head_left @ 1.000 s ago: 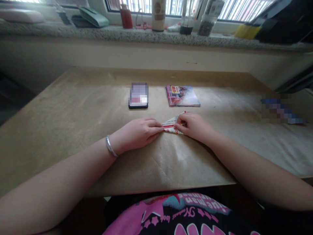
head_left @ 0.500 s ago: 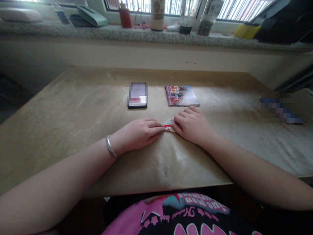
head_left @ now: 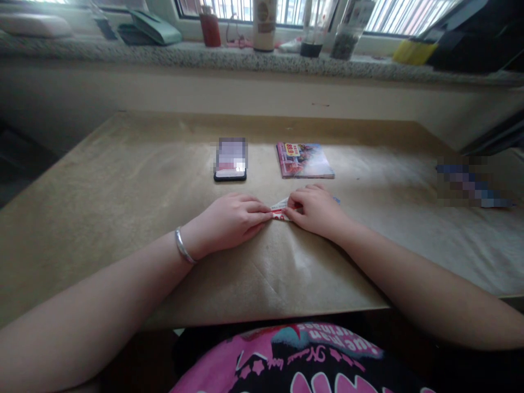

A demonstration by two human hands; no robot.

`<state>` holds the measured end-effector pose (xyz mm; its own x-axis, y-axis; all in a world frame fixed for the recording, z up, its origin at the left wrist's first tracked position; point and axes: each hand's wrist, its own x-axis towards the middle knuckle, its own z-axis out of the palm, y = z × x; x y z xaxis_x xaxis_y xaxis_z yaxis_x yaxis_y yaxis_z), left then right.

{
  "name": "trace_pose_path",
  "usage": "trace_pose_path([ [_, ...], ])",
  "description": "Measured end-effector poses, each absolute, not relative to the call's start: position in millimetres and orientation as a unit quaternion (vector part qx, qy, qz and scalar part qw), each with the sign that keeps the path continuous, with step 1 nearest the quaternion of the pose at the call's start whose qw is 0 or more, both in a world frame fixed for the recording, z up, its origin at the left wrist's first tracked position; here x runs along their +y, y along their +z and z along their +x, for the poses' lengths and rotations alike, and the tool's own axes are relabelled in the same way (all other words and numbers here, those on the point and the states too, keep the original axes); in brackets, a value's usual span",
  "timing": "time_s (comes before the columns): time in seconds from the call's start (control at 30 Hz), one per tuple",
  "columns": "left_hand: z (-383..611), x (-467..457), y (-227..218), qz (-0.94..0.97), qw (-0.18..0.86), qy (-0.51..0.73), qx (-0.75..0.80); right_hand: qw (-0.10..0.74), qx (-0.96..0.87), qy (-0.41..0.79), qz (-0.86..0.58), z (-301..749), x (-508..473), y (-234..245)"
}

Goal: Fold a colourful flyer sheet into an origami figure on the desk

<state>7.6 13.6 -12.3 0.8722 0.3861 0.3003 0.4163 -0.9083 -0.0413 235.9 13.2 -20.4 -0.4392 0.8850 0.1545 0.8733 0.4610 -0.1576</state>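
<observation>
A small folded piece of printed paper (head_left: 280,209), white with red marks, lies on the table between my two hands. My left hand (head_left: 235,221) rests on the table with its fingers together, the tips pressing the paper's left end. My right hand (head_left: 317,210) is curled over the paper's right part, thumb and fingers pinching it. A bluish corner of the paper shows past the right knuckles. The rest of the paper is hidden under my right hand.
A phone (head_left: 230,161) and a stack of colourful printed sheets (head_left: 306,160) lie beyond my hands on the brown-covered table (head_left: 135,191). A blurred bluish strip (head_left: 472,185) lies far right. Bottles and a red container (head_left: 210,28) stand on the stone windowsill (head_left: 229,59).
My right hand has shifted slightly down and left along the paper, so a blue corner now shows behind it. My left hand has barely moved, still on the paper's left end.
</observation>
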Motion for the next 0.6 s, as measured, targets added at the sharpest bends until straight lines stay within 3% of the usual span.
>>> trace_pose_path([
  [0.23,5.2,10.8,-10.5,-0.961,0.063,-0.109,-0.247,0.134,-0.831,0.074,-0.536,240.1,19.5,-25.5],
  [0.6,6.6,7.1,-8.5,-0.958,0.077,-0.105,-0.254,0.111,-0.840,0.049,-0.528,239.7,19.6,-25.9],
])
